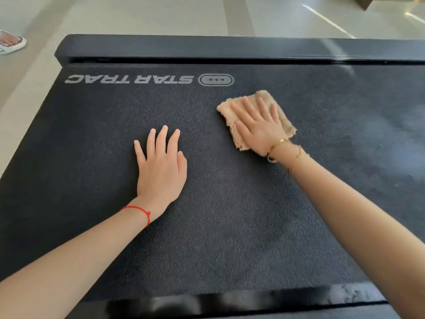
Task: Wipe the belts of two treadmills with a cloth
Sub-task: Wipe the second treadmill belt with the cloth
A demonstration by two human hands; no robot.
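Flat right hand [259,127] presses cloth [257,97].

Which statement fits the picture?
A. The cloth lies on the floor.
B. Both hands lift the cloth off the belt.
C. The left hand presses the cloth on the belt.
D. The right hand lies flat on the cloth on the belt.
D: the right hand lies flat, fingers spread, on the cloth on the belt; the left hand rests on bare belt.

Pale glossy floor [142,17], bright light streaks far right; sandalled foot [10,41] at left; possibly brown furniture [363,2].
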